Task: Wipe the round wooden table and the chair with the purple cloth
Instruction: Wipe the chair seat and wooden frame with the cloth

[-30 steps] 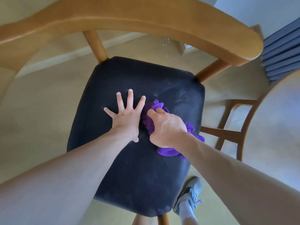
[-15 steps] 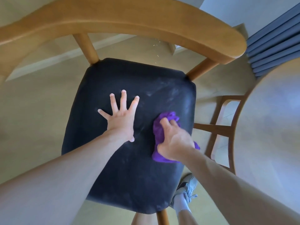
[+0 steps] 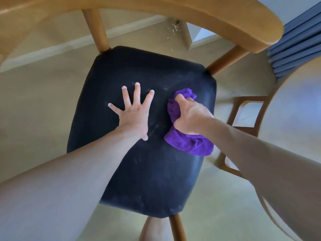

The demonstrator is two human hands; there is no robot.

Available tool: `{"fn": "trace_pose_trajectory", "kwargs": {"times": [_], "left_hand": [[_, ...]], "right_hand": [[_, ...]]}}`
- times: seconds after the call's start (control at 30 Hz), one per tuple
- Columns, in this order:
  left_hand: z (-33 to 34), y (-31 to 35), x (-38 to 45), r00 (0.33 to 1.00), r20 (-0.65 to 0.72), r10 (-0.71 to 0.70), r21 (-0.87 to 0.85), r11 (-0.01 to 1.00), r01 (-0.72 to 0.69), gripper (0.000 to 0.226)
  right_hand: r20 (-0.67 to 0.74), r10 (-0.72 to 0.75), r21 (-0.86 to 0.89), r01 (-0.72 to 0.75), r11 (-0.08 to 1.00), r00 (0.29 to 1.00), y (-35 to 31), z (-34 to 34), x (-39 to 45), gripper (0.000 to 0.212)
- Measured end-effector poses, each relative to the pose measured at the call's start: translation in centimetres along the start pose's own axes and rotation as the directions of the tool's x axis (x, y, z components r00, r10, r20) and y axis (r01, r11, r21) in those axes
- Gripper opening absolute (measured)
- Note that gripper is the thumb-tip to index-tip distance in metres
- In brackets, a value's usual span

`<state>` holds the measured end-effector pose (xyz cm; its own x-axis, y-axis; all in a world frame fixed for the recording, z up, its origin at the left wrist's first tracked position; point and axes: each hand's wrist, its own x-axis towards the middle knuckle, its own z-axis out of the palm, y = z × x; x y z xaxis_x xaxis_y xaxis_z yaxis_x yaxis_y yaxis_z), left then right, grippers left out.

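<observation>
On the dark seat of the chair [image 3: 142,171], the left hand [image 3: 134,113] rests flat, fingers spread. The right hand [image 3: 190,117] has its grip closed around the bunched purple cloth [image 3: 191,144] near the seat's right edge; the tabletop [image 3: 291,108] lies further right.

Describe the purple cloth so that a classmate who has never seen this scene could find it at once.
Find the wooden chair with the black seat. On the seat's right side, the right hand grips a bunched purple cloth. It is the only purple thing there; the left hand beside it lies flat, holding nothing.
</observation>
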<state>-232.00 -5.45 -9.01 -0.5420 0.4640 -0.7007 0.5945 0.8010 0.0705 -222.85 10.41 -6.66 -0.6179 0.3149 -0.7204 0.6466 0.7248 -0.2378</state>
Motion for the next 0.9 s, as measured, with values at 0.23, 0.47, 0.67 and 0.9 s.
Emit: {"fn": "trace_pose_trajectory", "kwargs": {"times": [0.23, 0.47, 0.67, 0.9], "left_hand": [[-0.2, -0.3, -0.7, 1.0, -0.021, -0.002, -0.049, 0.999, 0.001, 0.161], [1.4, -3.5, -2.5, 0.98, -0.159, 0.121, -0.067, 0.989, -0.133, 0.142], [3.8, -6.3, -7.6, 0.972, -0.211, -0.106, -0.233, 0.971, 0.056, 0.141], [5.2, -5.9, -7.6, 0.979, 0.004, -0.204, -0.166, 0.965, 0.202, 0.161]], "right_hand": [[-0.255, 0.107, 0.352, -0.01, 0.936, 0.961, -0.5, -6.9, 4.1, 0.052], [-0.271, -0.016, 0.128, 0.052, 0.99, 0.962, -4.6, 2.1, 1.6, 0.04], [0.181, -0.209, 0.15, 0.183, 0.972, 0.961, -3.2, 1.5, -1.8, 0.027], [-0.397, 0.249, 0.41, -0.072, 0.909, 0.884, -3.5, 1.2, 1.4, 0.048]]}}
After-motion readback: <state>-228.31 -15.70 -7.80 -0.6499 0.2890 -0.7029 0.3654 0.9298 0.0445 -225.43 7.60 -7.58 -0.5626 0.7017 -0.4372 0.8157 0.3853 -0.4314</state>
